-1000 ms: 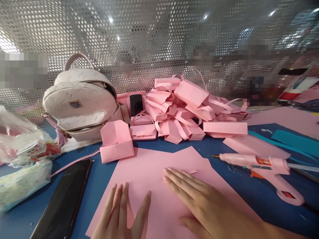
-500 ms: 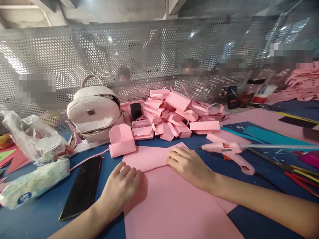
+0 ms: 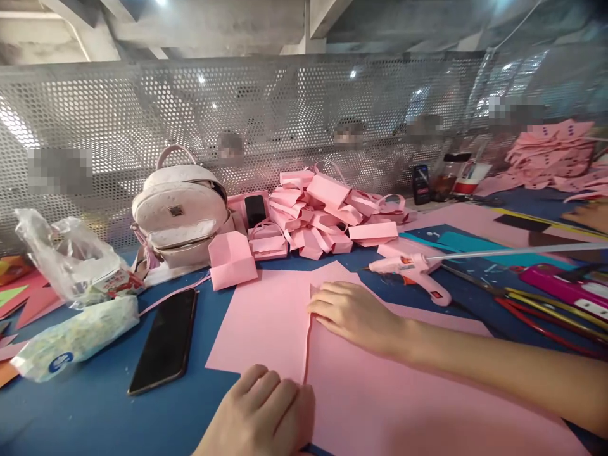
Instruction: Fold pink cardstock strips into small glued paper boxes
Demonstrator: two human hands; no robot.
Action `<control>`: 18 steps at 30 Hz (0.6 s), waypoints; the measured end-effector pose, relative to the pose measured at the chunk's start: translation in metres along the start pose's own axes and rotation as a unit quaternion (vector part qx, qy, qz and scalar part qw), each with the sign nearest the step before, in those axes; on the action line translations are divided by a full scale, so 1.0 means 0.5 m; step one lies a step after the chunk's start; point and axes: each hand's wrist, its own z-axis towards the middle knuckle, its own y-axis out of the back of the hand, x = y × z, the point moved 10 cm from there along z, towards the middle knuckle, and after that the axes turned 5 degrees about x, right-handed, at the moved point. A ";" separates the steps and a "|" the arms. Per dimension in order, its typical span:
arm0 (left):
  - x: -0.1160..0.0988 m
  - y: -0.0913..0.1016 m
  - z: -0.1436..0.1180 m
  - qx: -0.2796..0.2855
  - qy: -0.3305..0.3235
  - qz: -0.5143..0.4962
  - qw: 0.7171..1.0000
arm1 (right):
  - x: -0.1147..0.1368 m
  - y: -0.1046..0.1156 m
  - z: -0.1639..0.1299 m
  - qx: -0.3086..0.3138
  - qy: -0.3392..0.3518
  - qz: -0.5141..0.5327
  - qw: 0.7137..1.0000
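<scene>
A large pink paper sheet (image 3: 380,399) lies on the blue table (image 3: 95,411) in front of me, with a fold edge running down its middle. My right hand (image 3: 354,313) presses flat on the far end of that fold, fingers together. At the near end of the fold sits my left hand (image 3: 261,415), curled with its knuckles on the paper's edge. Whether either hand pinches the paper cannot be told.
A black phone (image 3: 166,339) lies left of the paper. Behind are a folded pink box (image 3: 232,259), a pale backpack (image 3: 180,212), a heap of pink paper bags (image 3: 327,212) and a pink glue gun (image 3: 413,269). Plastic bags (image 3: 71,297) sit at left, scissors and tools (image 3: 546,297) at right.
The view has pulled back. My left hand slid toward me along the fold to the paper's near edge. My right hand stayed at the fold's far end.
</scene>
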 end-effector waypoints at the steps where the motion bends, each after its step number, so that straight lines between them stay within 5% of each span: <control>1: 0.006 -0.005 -0.005 0.017 0.002 -0.021 1.000 | 0.004 0.001 -0.009 -0.004 0.005 0.007 1.000; 9: 0.023 -0.070 -0.051 0.052 0.006 -0.078 0.996 | 0.037 0.009 -0.044 -0.002 0.047 -0.009 0.999; 13: 0.020 -0.059 -0.053 0.029 -0.012 -0.038 0.999 | 0.032 -0.005 -0.053 0.022 0.050 0.001 0.998; 16: 0.008 -0.075 -0.053 0.085 -0.067 -0.018 0.994 | 0.027 -0.012 -0.056 0.048 0.048 0.013 0.998; 18: 0.012 -0.075 -0.058 0.067 -0.069 -0.018 0.995 | 0.033 -0.008 -0.056 0.054 0.057 0.019 0.997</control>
